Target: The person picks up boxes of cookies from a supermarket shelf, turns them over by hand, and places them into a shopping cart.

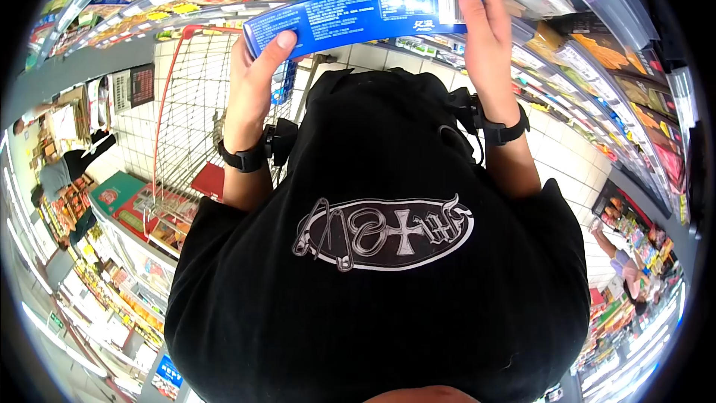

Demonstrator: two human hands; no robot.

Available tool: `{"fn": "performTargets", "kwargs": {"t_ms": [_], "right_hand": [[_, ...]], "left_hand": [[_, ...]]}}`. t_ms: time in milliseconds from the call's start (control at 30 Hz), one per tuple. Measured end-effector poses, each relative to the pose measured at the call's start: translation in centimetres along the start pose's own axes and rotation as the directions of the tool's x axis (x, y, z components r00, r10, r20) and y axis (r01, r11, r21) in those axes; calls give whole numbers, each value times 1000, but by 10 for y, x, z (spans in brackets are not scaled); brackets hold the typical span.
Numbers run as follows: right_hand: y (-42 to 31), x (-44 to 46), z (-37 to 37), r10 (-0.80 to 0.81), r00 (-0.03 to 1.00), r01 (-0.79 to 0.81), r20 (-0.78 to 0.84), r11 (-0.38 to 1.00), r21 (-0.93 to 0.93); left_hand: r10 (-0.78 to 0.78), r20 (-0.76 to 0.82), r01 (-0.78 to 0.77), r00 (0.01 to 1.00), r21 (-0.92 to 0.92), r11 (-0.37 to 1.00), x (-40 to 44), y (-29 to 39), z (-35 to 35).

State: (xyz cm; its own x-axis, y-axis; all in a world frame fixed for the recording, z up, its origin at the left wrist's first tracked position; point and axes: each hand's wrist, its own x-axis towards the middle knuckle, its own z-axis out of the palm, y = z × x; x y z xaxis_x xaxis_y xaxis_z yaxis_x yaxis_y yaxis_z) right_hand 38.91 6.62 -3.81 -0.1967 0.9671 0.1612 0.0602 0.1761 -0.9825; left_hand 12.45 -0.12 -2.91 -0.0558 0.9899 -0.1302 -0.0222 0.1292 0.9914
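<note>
A long blue box (350, 21) with small white print and a barcode at its right end is held up in front of a shelf, slightly tilted. My left hand (257, 78) grips its left end, the thumb lying on the printed face. At the right end, my right hand (488, 33) has its thumb over the face near the barcode, with other fingers along the top edge and partly behind. Each wrist wears a black strap with a small device. Behind my left hand stands a wire shopping cart (186, 97) with a red rim.
Shelves of packaged goods (597, 97) curve across the top and down the right side. A green and red display (123, 198) is at the left. One person (63, 172) is at the far left, another (626, 269) at the far right. White floor tiles (556, 145) show between.
</note>
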Motion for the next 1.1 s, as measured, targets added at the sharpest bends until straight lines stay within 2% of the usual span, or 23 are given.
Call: {"fn": "performTargets", "kwargs": {"t_ms": [33, 133, 200, 267, 300, 367, 400, 467, 567, 700, 833, 933, 1100], "right_hand": [[-3, 0, 10, -86, 991, 85, -100, 996, -13], [7, -2, 10, -143, 984, 145, -109, 989, 15], [7, -5, 12, -98, 991, 102, -95, 994, 48], [12, -8, 6, -152, 983, 147, -101, 988, -56], [14, -7, 4, -152, 983, 147, -106, 988, -54], [21, -8, 4, 10, 991, 26, -136, 965, 259], [20, -7, 5, 60, 987, -11, -147, 948, 319], [17, -4, 3, -19, 991, 60, -136, 952, 299], [18, -3, 1, -76, 990, 103, -122, 967, 232], [17, -4, 12, -3, 986, 39, -167, 976, 216], [14, -3, 28, -17, 979, 61, -202, 975, 213], [16, 0, 37, -2, 985, 47, -173, 965, 258], [11, 0, 54, 23, 983, 19, -182, 974, 224]], "left_hand": [[-2, -1, 2, 1000, 5, 1000, -3, 0, 0], [-8, -15, 9, 1000, 27, 1000, -6, -2, -2], [-24, -18, 24, 1000, 20, 1000, -6, -2, -2], [-36, -12, 37, 999, 12, 999, -5, -1, 0], [6, 10, -6, 1000, 3, 1000, -3, 0, 1], [96, 87, -98, 992, 27, 995, -4, 5, 1], [110, 122, -116, 986, 42, 992, -5, 5, -4], [169, 61, -171, 984, 20, 985, -8, 10, 3], [159, 60, -161, 985, 26, 987, -11, 6, -4], [133, 125, -136, 983, 19, 991, -6, 3, -14], [159, 96, -163, 983, 43, 986, -3, 15, -26], [142, 117, -146, 983, 32, 989, -3, 14, -39], [102, 137, -101, 985, -14, 995, -4, 12, -59]]}}
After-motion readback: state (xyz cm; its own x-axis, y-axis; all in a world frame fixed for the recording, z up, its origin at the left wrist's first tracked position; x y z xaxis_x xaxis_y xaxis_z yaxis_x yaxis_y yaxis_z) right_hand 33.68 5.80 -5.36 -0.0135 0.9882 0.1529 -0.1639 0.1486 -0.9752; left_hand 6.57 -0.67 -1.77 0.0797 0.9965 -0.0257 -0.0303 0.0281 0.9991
